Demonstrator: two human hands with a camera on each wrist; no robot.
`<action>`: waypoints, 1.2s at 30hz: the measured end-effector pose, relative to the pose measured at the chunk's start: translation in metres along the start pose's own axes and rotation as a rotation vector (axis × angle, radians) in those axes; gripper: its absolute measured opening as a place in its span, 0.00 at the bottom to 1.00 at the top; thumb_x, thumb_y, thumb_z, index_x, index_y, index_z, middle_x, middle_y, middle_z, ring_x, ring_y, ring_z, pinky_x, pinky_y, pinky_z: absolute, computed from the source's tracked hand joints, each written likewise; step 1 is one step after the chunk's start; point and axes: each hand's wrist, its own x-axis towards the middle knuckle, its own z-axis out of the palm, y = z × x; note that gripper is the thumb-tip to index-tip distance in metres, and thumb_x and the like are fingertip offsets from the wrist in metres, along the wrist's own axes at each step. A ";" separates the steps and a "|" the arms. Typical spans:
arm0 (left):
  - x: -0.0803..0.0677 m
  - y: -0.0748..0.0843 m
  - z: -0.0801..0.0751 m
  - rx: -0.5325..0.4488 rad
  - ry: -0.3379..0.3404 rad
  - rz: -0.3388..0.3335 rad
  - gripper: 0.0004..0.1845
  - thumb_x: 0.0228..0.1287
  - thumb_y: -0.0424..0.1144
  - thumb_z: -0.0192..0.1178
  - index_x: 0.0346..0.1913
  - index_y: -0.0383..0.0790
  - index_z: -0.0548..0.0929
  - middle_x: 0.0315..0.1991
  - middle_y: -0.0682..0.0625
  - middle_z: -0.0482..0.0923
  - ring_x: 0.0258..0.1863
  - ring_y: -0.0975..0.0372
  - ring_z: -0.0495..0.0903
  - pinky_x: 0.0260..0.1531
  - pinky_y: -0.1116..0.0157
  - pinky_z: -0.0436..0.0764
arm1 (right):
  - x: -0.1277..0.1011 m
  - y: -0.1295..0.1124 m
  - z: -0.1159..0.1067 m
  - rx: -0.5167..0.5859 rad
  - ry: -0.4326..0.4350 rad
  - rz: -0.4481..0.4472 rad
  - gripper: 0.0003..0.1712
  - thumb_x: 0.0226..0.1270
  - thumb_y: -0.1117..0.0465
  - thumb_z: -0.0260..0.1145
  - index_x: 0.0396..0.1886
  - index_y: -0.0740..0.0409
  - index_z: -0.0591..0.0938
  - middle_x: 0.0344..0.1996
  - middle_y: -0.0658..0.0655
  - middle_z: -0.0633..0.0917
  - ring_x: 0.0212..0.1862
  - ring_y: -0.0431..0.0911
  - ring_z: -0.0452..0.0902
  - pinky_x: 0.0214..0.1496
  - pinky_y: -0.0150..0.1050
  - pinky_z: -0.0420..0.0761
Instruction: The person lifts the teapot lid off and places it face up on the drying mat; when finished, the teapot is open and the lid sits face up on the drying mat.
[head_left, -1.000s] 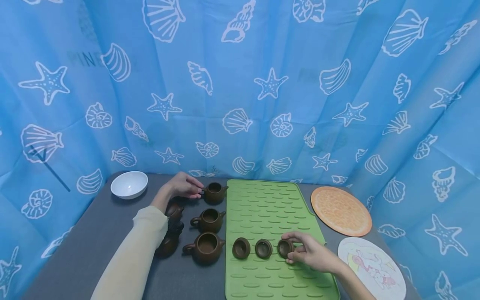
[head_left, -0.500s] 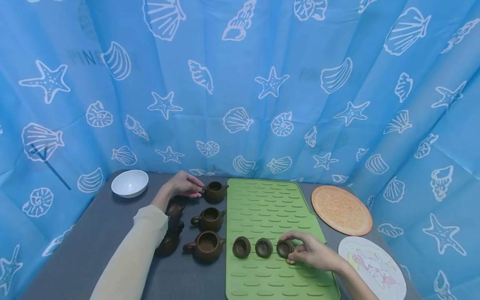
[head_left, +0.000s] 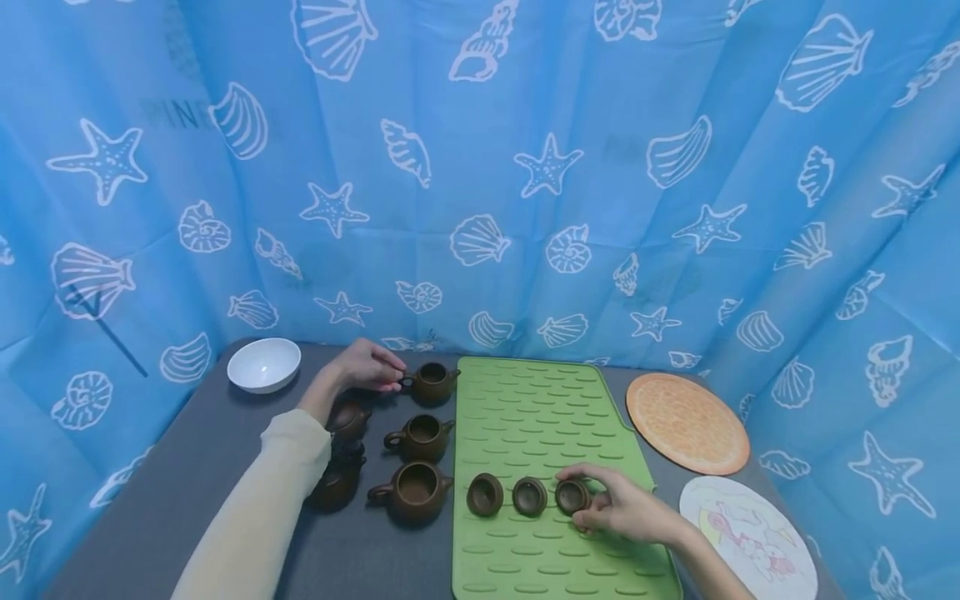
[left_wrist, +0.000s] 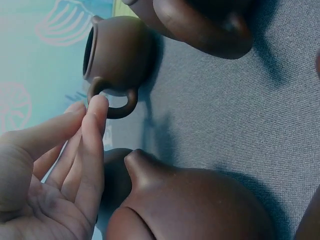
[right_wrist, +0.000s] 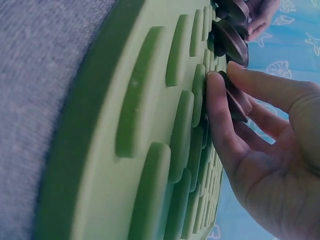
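Note:
My left hand (head_left: 369, 367) reaches to the farthest lidless brown teapot (head_left: 435, 390). In the left wrist view, its nearly straight fingertips overlap the teapot's looped handle (left_wrist: 132, 102). Two more lidless teapots, a middle one (head_left: 424, 450) and a nearer one (head_left: 411, 508), line up towards me. On the green mat, my right hand (head_left: 626, 506) holds a small upturned teapot lid (head_left: 570, 497) between thumb and fingers. To its left lie a second upturned lid (head_left: 529, 497) and a third lid (head_left: 484, 497). Both hands are low over the table.
Beside my left sleeve stand dark lidded teapots (head_left: 335, 487), partly hidden by the arm. A white bowl (head_left: 264, 364) sits at the back left. Right of the green mat (head_left: 536, 417) lie a round orange board (head_left: 688, 421) and a white patterned disc (head_left: 742, 537). A blue curtain (head_left: 480, 167) closes the back.
My left fingers have drawn slightly left, so more of the far teapot's handle shows. My right fingers shift slightly at the lid. The teapots and lids keep their arrangement.

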 end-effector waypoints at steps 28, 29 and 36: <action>-0.038 -0.001 -0.038 0.138 0.024 0.107 0.19 0.79 0.35 0.65 0.63 0.24 0.84 0.57 0.30 0.88 0.47 0.57 0.91 0.57 0.53 0.91 | 0.049 -0.048 -0.005 -0.141 0.165 -0.058 0.22 0.79 0.59 0.70 0.67 0.60 0.81 0.64 0.76 0.80 0.19 0.32 0.64 0.21 0.31 0.69; -0.040 -0.002 -0.040 0.143 0.026 0.110 0.19 0.79 0.36 0.65 0.63 0.24 0.84 0.57 0.30 0.88 0.47 0.57 0.91 0.56 0.54 0.92 | 0.053 -0.052 -0.004 -0.140 0.158 -0.058 0.21 0.79 0.60 0.70 0.67 0.59 0.81 0.64 0.75 0.81 0.19 0.32 0.63 0.20 0.30 0.68; -0.048 -0.010 -0.053 0.165 0.075 0.101 0.19 0.79 0.36 0.64 0.62 0.24 0.84 0.57 0.30 0.87 0.52 0.49 0.90 0.58 0.52 0.91 | 0.086 -0.067 0.002 -0.168 0.105 -0.142 0.20 0.78 0.62 0.70 0.65 0.62 0.82 0.62 0.75 0.82 0.21 0.33 0.71 0.22 0.31 0.71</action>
